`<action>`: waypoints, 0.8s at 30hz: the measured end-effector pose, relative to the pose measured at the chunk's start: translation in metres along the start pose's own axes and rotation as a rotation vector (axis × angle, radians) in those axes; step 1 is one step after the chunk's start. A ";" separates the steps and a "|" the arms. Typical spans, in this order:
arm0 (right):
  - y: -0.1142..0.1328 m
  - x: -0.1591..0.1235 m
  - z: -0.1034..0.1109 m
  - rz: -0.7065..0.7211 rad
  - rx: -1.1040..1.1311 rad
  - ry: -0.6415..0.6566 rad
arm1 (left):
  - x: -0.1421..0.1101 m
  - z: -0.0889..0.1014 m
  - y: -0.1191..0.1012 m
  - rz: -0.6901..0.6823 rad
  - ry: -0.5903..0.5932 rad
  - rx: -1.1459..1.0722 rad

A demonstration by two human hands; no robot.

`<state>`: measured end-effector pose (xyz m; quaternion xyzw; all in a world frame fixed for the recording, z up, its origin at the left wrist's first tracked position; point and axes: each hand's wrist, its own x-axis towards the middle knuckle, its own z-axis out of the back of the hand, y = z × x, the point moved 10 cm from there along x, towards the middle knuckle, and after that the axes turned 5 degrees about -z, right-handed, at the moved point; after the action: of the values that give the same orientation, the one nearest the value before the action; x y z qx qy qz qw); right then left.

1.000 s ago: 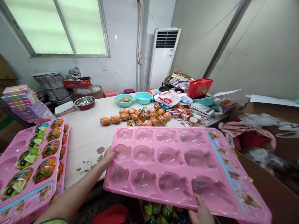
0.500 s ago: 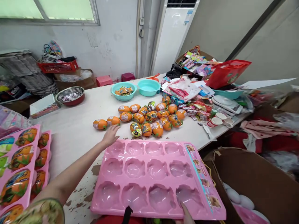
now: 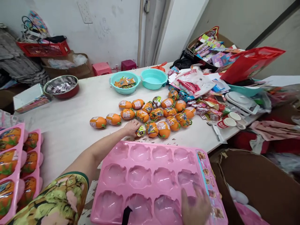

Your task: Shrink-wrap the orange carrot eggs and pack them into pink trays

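Note:
Several orange, carrot-like plastic eggs (image 3: pixel 151 129) in printed wrap lie in loose rows on the table. My left hand (image 3: pixel 131 128) is closed over the left side of one with a yellow-green print, an orange egg (image 3: pixel 141 131) at the near row's left end; its fingertips are partly hidden. Nearer me lies a pink plastic tray (image 3: pixel 153 159) with rows of moulded hollows, nothing in them. Over its near right corner, my right hand (image 3: pixel 196 204) is slightly blurred, fingers spread, holding nothing.
Filled pink trays (image 3: pixel 14 162) stand at the left. Behind the eggs are a turquoise basin (image 3: pixel 125 90) with sachets and another turquoise basin (image 3: pixel 153 82). A steel bowl (image 3: pixel 62 87) sits back left. Paper cups (image 3: pixel 227 122), bags and a cardboard box (image 3: pixel 255 175) are at the right.
My left hand has moved right, from beside the left eggs onto the yellow-green printed one. My right hand has come up from the tray's near edge over its hollows. The view has shifted.

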<state>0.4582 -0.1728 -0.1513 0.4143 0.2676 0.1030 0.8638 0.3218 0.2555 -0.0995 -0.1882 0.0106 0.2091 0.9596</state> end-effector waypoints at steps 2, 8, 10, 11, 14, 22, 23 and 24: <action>0.084 -0.008 -0.035 0.428 -0.213 -0.076 | -0.021 0.025 0.012 0.076 -0.051 -0.041; 0.167 -0.007 -0.197 0.884 -0.491 0.285 | -0.136 0.035 0.017 0.172 -0.033 -0.162; 0.171 0.005 -0.234 0.865 -0.562 0.389 | -0.165 0.002 0.011 0.213 0.025 -0.160; 0.174 0.011 -0.249 0.850 -0.605 0.431 | -0.175 -0.014 0.010 0.246 0.036 -0.150; 0.188 0.019 -0.286 0.784 -0.747 0.593 | -0.185 -0.050 0.018 0.285 0.018 -0.184; 0.201 0.006 -0.353 0.565 -0.943 0.945 | -0.217 -0.082 0.072 0.775 -0.121 -1.277; 0.199 0.007 -0.357 0.558 -0.943 0.953 | -0.223 -0.086 0.071 0.831 -0.121 -1.361; 0.196 0.007 -0.360 0.552 -0.940 0.960 | -0.226 -0.090 0.070 0.860 -0.111 -1.414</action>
<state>0.2755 0.1923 -0.1880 -0.0390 0.4303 0.5918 0.6805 0.0929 0.1917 -0.1855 -0.7159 -0.0998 0.5242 0.4504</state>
